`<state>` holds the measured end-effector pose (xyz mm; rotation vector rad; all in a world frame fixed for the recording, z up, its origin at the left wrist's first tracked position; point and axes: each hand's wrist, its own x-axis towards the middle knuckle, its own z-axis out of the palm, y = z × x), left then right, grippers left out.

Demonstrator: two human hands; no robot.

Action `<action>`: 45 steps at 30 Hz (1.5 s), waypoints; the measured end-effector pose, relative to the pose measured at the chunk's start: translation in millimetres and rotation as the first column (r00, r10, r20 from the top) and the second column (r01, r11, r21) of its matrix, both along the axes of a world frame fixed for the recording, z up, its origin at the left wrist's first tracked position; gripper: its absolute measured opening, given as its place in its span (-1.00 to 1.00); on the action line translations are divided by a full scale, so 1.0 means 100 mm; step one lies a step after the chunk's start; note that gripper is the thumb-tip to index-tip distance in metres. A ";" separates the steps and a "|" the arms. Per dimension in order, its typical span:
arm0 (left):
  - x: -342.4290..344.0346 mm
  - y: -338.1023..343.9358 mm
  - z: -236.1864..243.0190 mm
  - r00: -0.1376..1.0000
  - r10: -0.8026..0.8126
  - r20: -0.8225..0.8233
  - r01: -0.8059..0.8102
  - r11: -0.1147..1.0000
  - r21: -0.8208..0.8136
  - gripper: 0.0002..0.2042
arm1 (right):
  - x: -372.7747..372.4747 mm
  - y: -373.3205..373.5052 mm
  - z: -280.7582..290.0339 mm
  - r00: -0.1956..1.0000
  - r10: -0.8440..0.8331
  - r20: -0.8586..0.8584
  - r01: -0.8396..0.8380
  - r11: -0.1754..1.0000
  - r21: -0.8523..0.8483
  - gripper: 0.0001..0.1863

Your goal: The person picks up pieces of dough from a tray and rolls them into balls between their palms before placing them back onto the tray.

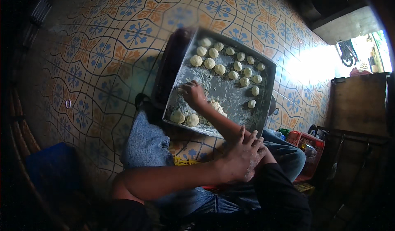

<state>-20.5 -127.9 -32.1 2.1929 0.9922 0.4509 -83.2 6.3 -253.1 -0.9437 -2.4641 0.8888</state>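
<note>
Reaching into the square metal tray (269, 92), my right hand (193, 93) has its fingers curled down near the floury surface. Whatever lies under those fingers is hidden. A rough lump of dough (217, 107) sits beside my right wrist, partly covered by the forearm. My left arm crosses over, and my left hand (240, 159) lies on my right forearm with its floury fingers stretched out and apart. Several round dough balls (219, 69) stand in rows toward the tray's far and right sides. Two more dough balls (192, 120) are in the near left corner.
Patterned floor tiles (135, 33) surround the tray. My jeans-clad legs (146, 140) are at its near side. A red crate (308, 155) with bottles stands to the right, below a wooden panel (358, 101). At the left is a blue container (53, 167). Bright light enters at the far right.
</note>
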 end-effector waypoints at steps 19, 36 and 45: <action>-0.51 0.55 0.35 0.930 0.358 0.084 -0.367 0.894 0.257 -0.45 | 1.17 -0.43 0.61 0.544 -0.653 -0.528 -0.398 0.353 -0.847 -0.42; -0.31 0.96 0.06 0.942 0.114 0.315 -0.125 0.992 0.016 0.03 | 2.35 -0.34 2.05 0.437 -0.788 -0.433 -0.583 0.117 -0.804 -0.37; -0.73 1.24 -0.28 0.874 0.345 -0.343 -0.399 0.912 -0.098 -0.31 | 2.43 -0.45 0.25 0.966 -0.255 0.037 0.257 0.936 -0.240 -0.54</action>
